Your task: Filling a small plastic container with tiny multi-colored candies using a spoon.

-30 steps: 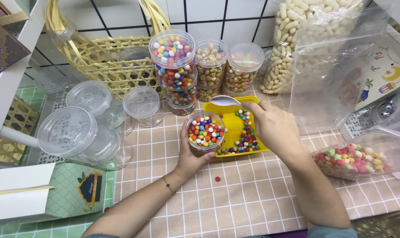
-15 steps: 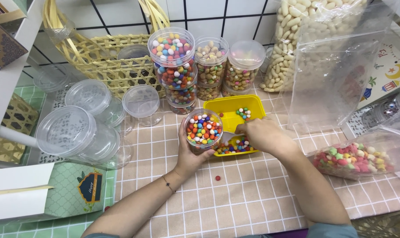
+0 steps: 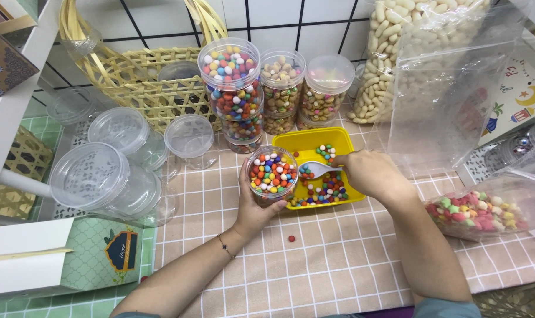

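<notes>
Scooping now: right hand [image 3: 370, 174] grips the white spoon [image 3: 318, 170] over the yellow tray [image 3: 306, 141], left hand [image 3: 257, 206] cradling the near-full candy jar [image 3: 272, 174]; next lift needs steadiness.

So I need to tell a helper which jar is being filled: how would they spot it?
Find the yellow tray mid-table. At its left edge, the left hand holds a small clear round jar brimful of multicoloured candy balls. Unlike the lidded, stacked jars behind, it is open.
</notes>
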